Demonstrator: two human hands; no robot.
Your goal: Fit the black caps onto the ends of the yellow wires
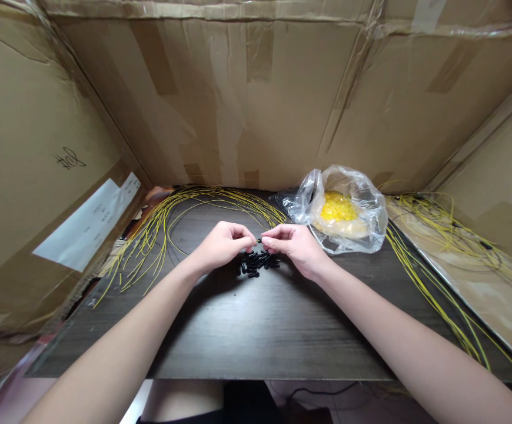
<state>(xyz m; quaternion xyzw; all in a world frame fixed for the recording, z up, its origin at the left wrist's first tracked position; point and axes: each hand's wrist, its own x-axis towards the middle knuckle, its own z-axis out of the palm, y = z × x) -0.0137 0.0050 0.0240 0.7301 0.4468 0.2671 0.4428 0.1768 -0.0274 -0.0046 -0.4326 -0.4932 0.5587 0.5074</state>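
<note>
Left hand (pixel 224 242) and right hand (pixel 295 244), both in nearly closed pinches, grasp one small black piece (pixel 259 240) between them, near one black heap (pixel 253 262) too jumbled to count; beyond, one clear bag (pixel 373 227), uncounted yellow wires (pixel 166 217)

Front tabletop (pixel 265 338) gives passage; black pieces (pixel 252 262) obstruct the middle.

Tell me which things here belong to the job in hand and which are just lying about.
Job, seemingly: black piece between left hand and right hand; black pile; perhaps yellow wires and bag of yellow bits.

Just about, seemingly: paper on cardboard; cable below table.
</note>
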